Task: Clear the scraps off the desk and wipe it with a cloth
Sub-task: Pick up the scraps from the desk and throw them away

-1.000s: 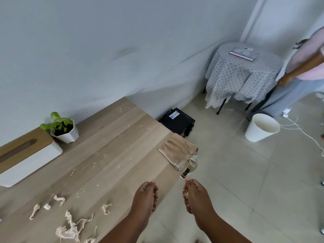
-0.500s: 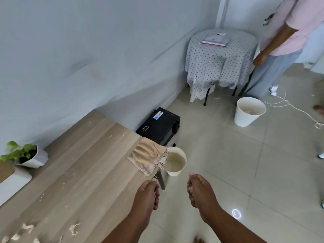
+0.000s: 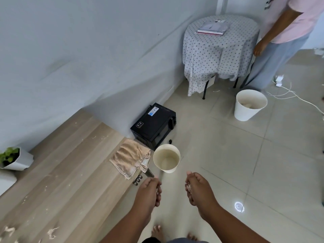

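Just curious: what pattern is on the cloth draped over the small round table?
White tablecloth with small dark polka dots, clear in the head view.

Tan cloth (image 3: 130, 157) crumpled at desk (image 3: 70, 163) corner; pale scraps (image 3: 51, 233), possibly paper, near edge.

Two white bins: one (image 3: 166, 158) by the desk corner, one (image 3: 250, 104) near the round table (image 3: 221, 48). One desk (image 3: 70, 165), one cloth (image 3: 130, 157), one black box (image 3: 154, 125), one potted plant (image 3: 14, 158), one book (image 3: 212, 28). Two hands: left (image 3: 149, 192), right (image 3: 198, 189). Several scraps (image 3: 51, 233) on the desk.
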Tool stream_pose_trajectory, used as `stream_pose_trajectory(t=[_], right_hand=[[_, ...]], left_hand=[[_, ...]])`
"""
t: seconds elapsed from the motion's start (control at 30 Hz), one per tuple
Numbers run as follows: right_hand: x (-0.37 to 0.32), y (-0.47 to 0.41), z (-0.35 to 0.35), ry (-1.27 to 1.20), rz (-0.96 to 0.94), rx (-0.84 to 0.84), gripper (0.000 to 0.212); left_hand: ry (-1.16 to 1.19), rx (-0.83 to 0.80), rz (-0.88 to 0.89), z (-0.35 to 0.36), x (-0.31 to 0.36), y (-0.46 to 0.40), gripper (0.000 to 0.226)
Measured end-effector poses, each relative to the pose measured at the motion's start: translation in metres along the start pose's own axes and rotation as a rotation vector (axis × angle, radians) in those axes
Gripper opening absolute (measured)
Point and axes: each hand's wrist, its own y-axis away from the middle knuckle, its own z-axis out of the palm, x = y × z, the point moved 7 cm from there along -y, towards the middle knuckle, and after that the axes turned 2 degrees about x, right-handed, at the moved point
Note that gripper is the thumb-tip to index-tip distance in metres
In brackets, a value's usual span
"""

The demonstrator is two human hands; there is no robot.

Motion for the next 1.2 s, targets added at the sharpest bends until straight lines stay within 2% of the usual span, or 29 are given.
stream_pose_trajectory(t=[0.17,0.3,0.43,0.57,0.7,0.93,1.07,1.2], right_hand=[[-0.013,-0.02,-0.013,-0.023,0.003,0.025,0.039],[-0.027,-0.042,-0.02,-0.02,-0.004,0.035,0.037],[-0.047,-0.068,-0.02,-0.015,0.016,0.035,0.017],[-0.06,-0.098,-0.019,-0.001,0.042,0.045,0.023],[-0.073,-0.127,-0.012,0.047,0.072,0.072,0.027],[-0.093,-0.163,0.017,0.097,0.095,0.051,0.028],[-0.098,-0.184,0.028,0.112,0.075,0.022,0.029],[-0.092,-0.207,0.033,0.115,0.084,0.008,0.027]], left_hand=[[0.009,-0.024,-0.033,0.016,0.004,-0.02,0.031],[0.027,-0.047,-0.038,0.031,0.013,-0.044,0.029],[0.072,-0.056,-0.069,0.049,0.024,-0.074,0.03],[0.123,-0.059,-0.11,0.065,0.039,-0.1,0.017],[0.156,-0.107,-0.132,0.077,0.056,-0.121,0.024],[0.141,-0.112,-0.185,0.078,0.072,-0.16,0.015],[0.134,-0.115,-0.203,0.08,0.073,-0.177,0.022],[0.085,-0.099,-0.238,0.086,0.065,-0.189,0.017]])
